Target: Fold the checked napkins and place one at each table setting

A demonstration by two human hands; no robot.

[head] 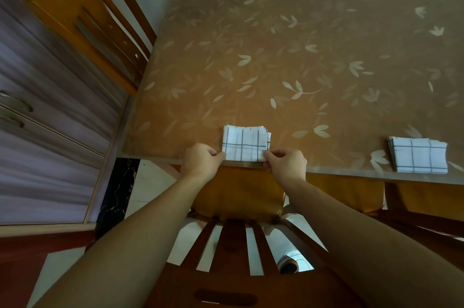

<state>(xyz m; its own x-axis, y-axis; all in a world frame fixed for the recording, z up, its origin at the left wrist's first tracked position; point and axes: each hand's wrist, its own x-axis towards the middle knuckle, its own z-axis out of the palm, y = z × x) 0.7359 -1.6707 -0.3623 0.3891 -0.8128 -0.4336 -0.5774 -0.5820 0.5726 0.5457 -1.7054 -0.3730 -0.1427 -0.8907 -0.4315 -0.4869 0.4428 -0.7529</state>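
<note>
White cloth crossed with blue lines, the folded napkin (245, 143) lay at the near edge of the table (288, 56), just above the wooden chair (238, 194) I reached over. Both my forearms stretched forward, my left hand (200, 161) pinching its near left corner and my right hand (286, 164) pinching its near right corner (knuckles curled, thumbs on top). Well off to the right, a second folded napkin (419, 154) sat at the same edge.
</note>
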